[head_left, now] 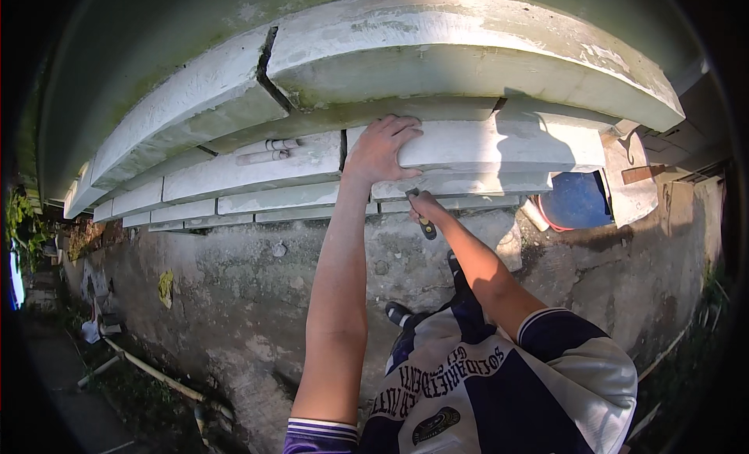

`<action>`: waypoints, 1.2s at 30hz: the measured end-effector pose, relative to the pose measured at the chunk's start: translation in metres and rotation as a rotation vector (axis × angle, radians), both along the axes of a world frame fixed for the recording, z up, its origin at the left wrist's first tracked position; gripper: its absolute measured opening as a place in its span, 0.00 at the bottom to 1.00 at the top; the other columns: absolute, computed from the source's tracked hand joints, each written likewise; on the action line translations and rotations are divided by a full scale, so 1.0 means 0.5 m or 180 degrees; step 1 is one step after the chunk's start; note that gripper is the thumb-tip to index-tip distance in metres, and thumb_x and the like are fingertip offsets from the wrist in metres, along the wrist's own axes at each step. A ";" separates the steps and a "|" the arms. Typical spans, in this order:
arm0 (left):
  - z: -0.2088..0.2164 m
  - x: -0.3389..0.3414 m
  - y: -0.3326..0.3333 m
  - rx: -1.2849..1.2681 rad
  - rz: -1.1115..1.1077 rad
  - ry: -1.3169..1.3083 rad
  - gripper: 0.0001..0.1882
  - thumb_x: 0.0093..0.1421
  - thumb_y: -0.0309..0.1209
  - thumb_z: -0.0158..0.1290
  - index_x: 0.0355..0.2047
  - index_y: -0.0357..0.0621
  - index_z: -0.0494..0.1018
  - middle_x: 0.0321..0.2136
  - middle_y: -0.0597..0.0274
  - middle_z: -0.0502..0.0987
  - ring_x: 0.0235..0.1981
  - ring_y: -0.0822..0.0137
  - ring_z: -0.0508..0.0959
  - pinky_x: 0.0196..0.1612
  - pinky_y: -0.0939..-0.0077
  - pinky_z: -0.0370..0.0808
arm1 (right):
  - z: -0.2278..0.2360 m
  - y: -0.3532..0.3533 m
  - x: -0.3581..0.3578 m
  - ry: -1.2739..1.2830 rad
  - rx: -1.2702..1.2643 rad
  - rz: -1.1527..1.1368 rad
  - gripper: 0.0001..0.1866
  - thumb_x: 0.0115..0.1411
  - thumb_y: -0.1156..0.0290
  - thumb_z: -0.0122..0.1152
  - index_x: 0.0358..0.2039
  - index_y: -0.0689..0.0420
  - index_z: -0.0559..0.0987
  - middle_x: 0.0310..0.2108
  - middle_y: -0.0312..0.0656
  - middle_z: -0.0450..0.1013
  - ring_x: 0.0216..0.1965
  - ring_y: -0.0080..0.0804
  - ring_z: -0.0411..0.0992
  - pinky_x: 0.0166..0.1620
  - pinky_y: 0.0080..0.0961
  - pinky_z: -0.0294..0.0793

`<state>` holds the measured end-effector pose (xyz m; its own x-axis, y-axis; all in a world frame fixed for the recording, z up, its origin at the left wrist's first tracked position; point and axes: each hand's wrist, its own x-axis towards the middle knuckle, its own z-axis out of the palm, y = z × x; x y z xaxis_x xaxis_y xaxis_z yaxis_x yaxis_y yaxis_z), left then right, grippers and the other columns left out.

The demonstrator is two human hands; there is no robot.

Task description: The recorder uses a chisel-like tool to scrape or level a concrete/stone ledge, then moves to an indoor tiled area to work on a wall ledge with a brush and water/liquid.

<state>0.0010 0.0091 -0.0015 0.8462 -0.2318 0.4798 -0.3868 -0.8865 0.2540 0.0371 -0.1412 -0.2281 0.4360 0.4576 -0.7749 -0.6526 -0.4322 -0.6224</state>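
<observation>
Left hand (384, 148) is flat-ish on top of the pale block (460, 146), at its left end, right beside the dark vertical joint. Fingers spread and slightly bent, pointing right; thumb out at the block's front edge. Right hand (424, 206) is just below that edge, closed around a small hand tool with a black-and-yellow handle (428, 229); handle end points down and toward the body, dark tip up by the block's front face. Can't really tell if the tip touches the face; fingers and the small scale hide it. The block sits in a stepped stack, more courses visible under its front edge. Next block to the left (312, 155) carries two short grey tubes (273, 150) on its top, side by side, near its back edge. Higher course (468, 29) runs behind, with a wide jagged crack (269, 72) left of center. Head-and-shoulders shadow (537, 142) falls across the pale block toward its right end. Off that end, lower down: blue container (576, 200) on the ground (234, 298), with a worn light board (633, 190) to its right. Crumpled yellow scrap (165, 289) lies on the ground to the left; poles (152, 368) lie at the ground's lower-left edge.
</observation>
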 end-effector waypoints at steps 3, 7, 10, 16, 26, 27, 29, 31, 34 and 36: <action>0.001 -0.002 0.002 -0.0097 -0.0047 -0.0043 0.34 0.35 0.47 0.68 0.44 0.51 0.73 0.51 0.65 0.73 0.49 0.57 0.72 0.51 0.60 0.71 | -0.002 0.002 0.015 -0.0096 -0.0176 0.0076 0.17 0.67 0.61 0.45 0.28 0.63 0.66 0.15 0.43 0.65 0.11 0.29 0.62 0.15 0.31 0.63; 0.001 -0.002 -0.002 -0.0047 0.0079 0.0065 0.35 0.35 0.47 0.68 0.45 0.52 0.73 0.51 0.66 0.73 0.52 0.58 0.71 0.54 0.60 0.70 | 0.000 -0.002 0.003 0.0009 -0.0173 -0.0050 0.16 0.67 0.61 0.45 0.30 0.62 0.65 0.15 0.42 0.65 0.10 0.27 0.61 0.15 0.32 0.63; -0.005 -0.014 0.008 -0.0036 0.0149 0.0218 0.35 0.35 0.47 0.68 0.46 0.52 0.74 0.52 0.66 0.71 0.54 0.59 0.69 0.56 0.60 0.67 | 0.036 0.007 -0.010 -0.0288 -0.0421 0.0274 0.15 0.67 0.62 0.45 0.30 0.62 0.65 0.14 0.41 0.64 0.10 0.26 0.60 0.15 0.31 0.62; -0.007 0.000 -0.004 -0.0034 0.0090 0.0240 0.35 0.35 0.47 0.68 0.46 0.52 0.73 0.52 0.67 0.71 0.55 0.60 0.68 0.58 0.60 0.66 | 0.008 0.003 0.011 -0.0009 -0.0379 0.0059 0.15 0.67 0.61 0.45 0.29 0.61 0.64 0.14 0.39 0.62 0.10 0.27 0.60 0.15 0.30 0.61; -0.015 -0.015 0.016 -0.0023 0.0021 0.0199 0.34 0.37 0.49 0.67 0.46 0.51 0.73 0.53 0.63 0.70 0.57 0.59 0.67 0.60 0.59 0.64 | 0.030 0.015 -0.047 -0.0373 -0.0463 0.0024 0.18 0.68 0.58 0.45 0.27 0.59 0.63 0.13 0.38 0.62 0.10 0.27 0.60 0.14 0.29 0.60; -0.016 -0.014 0.023 -0.0039 0.0096 0.0167 0.34 0.37 0.49 0.67 0.46 0.51 0.73 0.53 0.63 0.70 0.57 0.59 0.67 0.60 0.59 0.64 | 0.028 0.012 -0.047 -0.0530 -0.0465 0.0046 0.19 0.68 0.56 0.46 0.27 0.59 0.63 0.13 0.38 0.62 0.10 0.27 0.60 0.13 0.30 0.60; -0.013 -0.018 0.031 -0.0364 -0.0422 -0.0290 0.27 0.44 0.46 0.65 0.42 0.50 0.74 0.49 0.62 0.72 0.52 0.57 0.71 0.55 0.61 0.68 | 0.019 0.009 -0.037 -0.0665 -0.0465 0.0015 0.20 0.68 0.53 0.46 0.28 0.57 0.64 0.13 0.37 0.63 0.09 0.27 0.60 0.13 0.30 0.60; -0.014 -0.061 0.059 -0.0395 -0.0374 -0.0489 0.22 0.47 0.44 0.63 0.40 0.49 0.73 0.46 0.62 0.73 0.48 0.57 0.73 0.51 0.62 0.69 | 0.002 0.000 -0.021 -0.0449 -0.0435 0.0153 0.20 0.68 0.53 0.46 0.28 0.57 0.64 0.13 0.36 0.63 0.09 0.26 0.60 0.13 0.29 0.61; -0.009 -0.160 0.152 -0.0214 -0.0017 -0.0836 0.13 0.53 0.39 0.60 0.35 0.49 0.72 0.36 0.62 0.74 0.38 0.56 0.76 0.42 0.65 0.72 | 0.024 0.008 -0.022 -0.0244 -0.0441 0.0420 0.20 0.68 0.54 0.46 0.27 0.57 0.64 0.13 0.35 0.63 0.10 0.25 0.60 0.14 0.28 0.61; 0.006 -0.211 0.216 -0.0041 0.0391 -0.0738 0.12 0.53 0.37 0.60 0.34 0.48 0.72 0.36 0.61 0.75 0.37 0.56 0.76 0.42 0.65 0.72 | 0.038 0.004 -0.022 -0.0287 -0.0499 0.0525 0.20 0.68 0.54 0.46 0.28 0.57 0.64 0.13 0.35 0.62 0.10 0.25 0.59 0.14 0.28 0.61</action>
<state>-0.1043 0.1173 0.0016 0.7348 -0.1266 0.6664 -0.3256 -0.9277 0.1828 0.0260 -0.1392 -0.2091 0.4359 0.4055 -0.8035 -0.5100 -0.6243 -0.5917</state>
